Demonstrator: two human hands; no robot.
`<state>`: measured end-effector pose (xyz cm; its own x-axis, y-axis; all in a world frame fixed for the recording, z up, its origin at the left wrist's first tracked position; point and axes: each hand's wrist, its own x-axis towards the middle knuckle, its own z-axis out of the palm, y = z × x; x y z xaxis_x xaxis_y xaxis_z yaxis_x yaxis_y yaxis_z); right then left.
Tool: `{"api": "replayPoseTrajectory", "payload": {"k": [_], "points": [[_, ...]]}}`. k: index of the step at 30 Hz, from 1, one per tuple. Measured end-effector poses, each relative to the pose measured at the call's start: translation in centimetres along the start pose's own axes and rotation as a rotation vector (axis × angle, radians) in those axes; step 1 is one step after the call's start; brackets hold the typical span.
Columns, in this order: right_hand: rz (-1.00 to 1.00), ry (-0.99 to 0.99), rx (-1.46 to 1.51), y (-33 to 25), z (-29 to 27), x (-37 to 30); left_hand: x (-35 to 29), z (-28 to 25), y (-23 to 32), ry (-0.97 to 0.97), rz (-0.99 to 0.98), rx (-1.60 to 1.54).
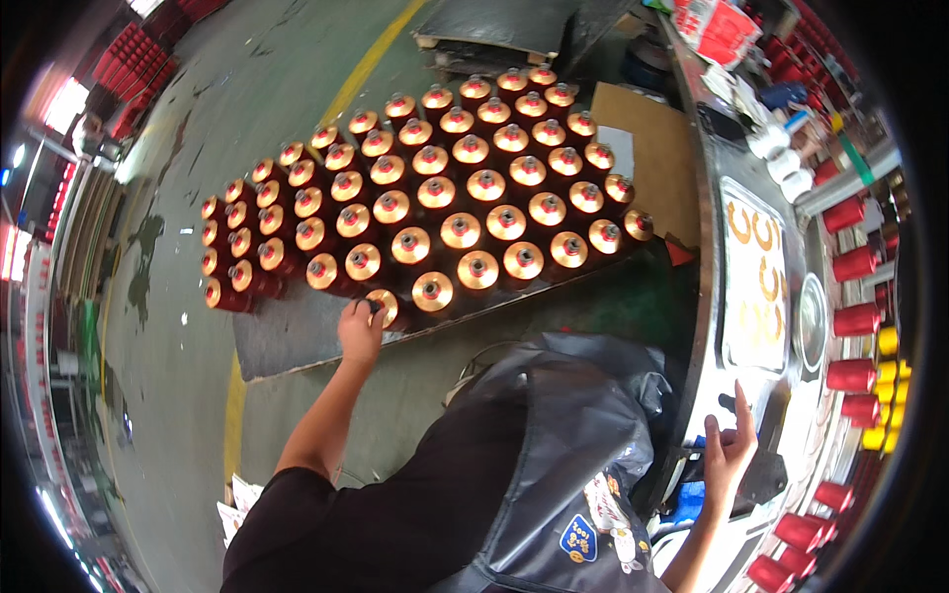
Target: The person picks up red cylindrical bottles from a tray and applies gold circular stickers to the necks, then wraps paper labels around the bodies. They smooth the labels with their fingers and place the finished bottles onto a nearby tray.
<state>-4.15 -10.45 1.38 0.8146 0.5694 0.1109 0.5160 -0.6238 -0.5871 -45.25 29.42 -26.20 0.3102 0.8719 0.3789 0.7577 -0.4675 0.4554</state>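
Observation:
Many red cylinders [477, 269] with round copper-coloured tops and a stud in the middle stand in rows on a dark board [287, 341]. At the board's near edge, my left hand [360, 334] closes its fingers on the dark stud atop one red cylinder [384, 309]. The fingertips partly hide that stud. My right hand [730, 447] is at the bench on the right, fingers apart, with nothing visible in it. Just beyond it lies a white tray [733, 336] holding several curved copper-coloured pieces.
The metal bench [704, 296] runs along my right side. A round metal dish [812, 321] sits beside the tray. Red cylinders [855, 319] and yellow parts [887, 395] line the far right. Brown cardboard [652, 148] lies between rows and bench. A yellow line [371, 61] crosses the green floor.

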Motion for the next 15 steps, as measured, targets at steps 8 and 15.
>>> {"api": "replayPoseTrajectory", "payload": {"k": [8, 15], "points": [[0.170, -0.007, 0.296, -3.0, -2.9, -3.7, 10.1, -4.8, 8.5, 0.086, -0.145, -0.183], [0.558, 0.413, 0.913, 0.2, -6.2, -13.1, 12.7, 0.2, 45.5, -0.396, 0.582, -1.334]]}}
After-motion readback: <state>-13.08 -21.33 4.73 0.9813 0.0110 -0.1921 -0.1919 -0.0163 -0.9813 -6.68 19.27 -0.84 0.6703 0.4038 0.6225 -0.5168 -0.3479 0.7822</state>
